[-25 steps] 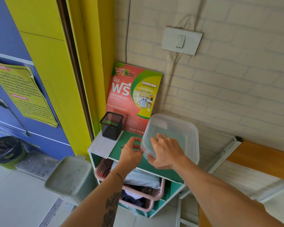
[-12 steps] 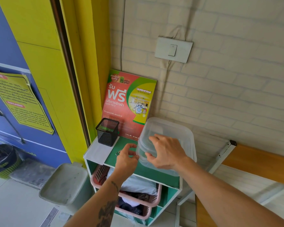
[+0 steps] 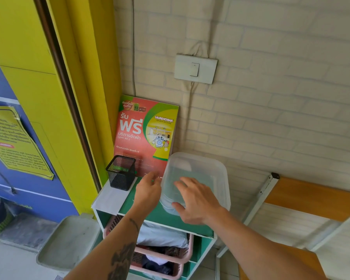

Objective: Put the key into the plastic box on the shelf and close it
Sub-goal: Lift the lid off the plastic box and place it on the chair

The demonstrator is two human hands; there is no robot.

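A clear plastic box [image 3: 212, 168] with its lid on stands on the green top of a small shelf unit [image 3: 170, 218], against the brick wall. My right hand [image 3: 197, 201] lies on the near part of the lid, fingers spread on top and thumb hooked at the near rim. My left hand [image 3: 148, 189] is at the box's left side, fingers stretched out and apart, tips close to the lid's edge. No key shows in either hand. A tiny mark on the green top beside my left wrist is too small to identify.
A black mesh pen holder [image 3: 120, 172] stands at the shelf's back left and a red-green poster [image 3: 146, 134] leans behind it. Pink baskets [image 3: 170, 257] with cloth fill the shelf below. A grey bin [image 3: 69, 241] stands left, a folded wooden table [image 3: 311, 199] right.
My left hand has moved from a pinch at the box's near left corner up along its left side, fingers spread. My right hand stays on the lid.
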